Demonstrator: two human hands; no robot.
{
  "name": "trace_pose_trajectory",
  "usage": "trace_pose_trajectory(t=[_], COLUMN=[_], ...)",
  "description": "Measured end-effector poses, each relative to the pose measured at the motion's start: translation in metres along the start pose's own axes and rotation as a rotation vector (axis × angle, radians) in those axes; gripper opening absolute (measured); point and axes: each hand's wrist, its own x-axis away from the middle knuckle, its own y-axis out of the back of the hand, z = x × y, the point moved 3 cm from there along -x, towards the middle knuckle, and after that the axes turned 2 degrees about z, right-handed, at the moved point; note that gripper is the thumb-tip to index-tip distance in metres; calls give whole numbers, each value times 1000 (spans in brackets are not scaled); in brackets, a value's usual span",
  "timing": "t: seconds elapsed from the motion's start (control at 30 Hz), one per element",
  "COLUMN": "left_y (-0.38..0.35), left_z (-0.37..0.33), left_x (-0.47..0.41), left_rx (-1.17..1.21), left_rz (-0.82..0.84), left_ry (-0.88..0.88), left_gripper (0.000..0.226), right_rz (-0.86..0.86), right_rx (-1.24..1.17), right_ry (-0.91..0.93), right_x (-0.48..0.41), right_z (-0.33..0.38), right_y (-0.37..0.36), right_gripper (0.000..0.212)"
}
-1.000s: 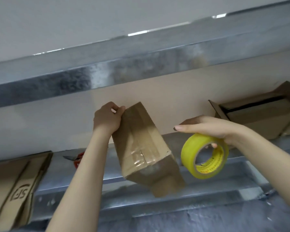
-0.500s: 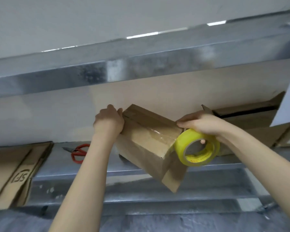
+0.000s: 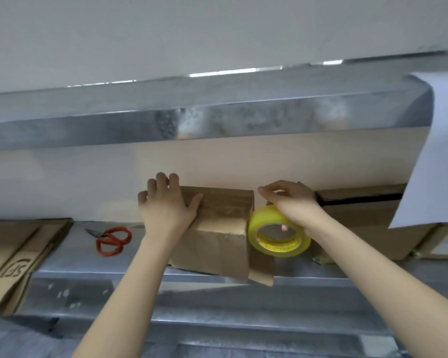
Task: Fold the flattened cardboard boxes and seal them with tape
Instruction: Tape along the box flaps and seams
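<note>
box [image 3: 217,244] on the desk [image 3: 70,264]
left hand [image 3: 166,209] flat and open on the box top; right hand [image 3: 292,202] grips the tape roll [image 3: 259,228] at its right edge.

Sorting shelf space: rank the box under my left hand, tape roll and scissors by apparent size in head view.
1. box
2. tape roll
3. scissors; the roll may be nearer the camera, so these two are unsure.

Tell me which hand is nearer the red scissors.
Left. The left hand presses on the box just right of the scissors; the right hand, holding the tape roll, is beyond the box.
</note>
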Motion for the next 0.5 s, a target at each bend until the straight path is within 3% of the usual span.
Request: trace_pose_trajectory(t=[0.1, 0.23, 0.3, 0.4, 0.5], left_y=[6, 8, 15, 41, 58], left_z=[-16, -29, -37, -59, -81], left_x=[-10, -10, -9, -1, 12], left_rx=[168, 316, 652, 1217, 1461], left_rz=[-130, -136, 36, 423, 770], left_ry=[-231, -293, -251, -266, -391], left_gripper=[38, 31, 24, 22, 23], right_rz=[-101, -170, -193, -140, -9], right_rx=[-156, -314, -340, -304, -332], right_ry=[-5, 65, 123, 209, 267], right_x=[7, 19, 25, 34, 46], right_z=[7, 21, 25, 29, 36], right_y=[11, 18, 22, 27, 30], right_gripper=[29, 23, 22, 22, 22])
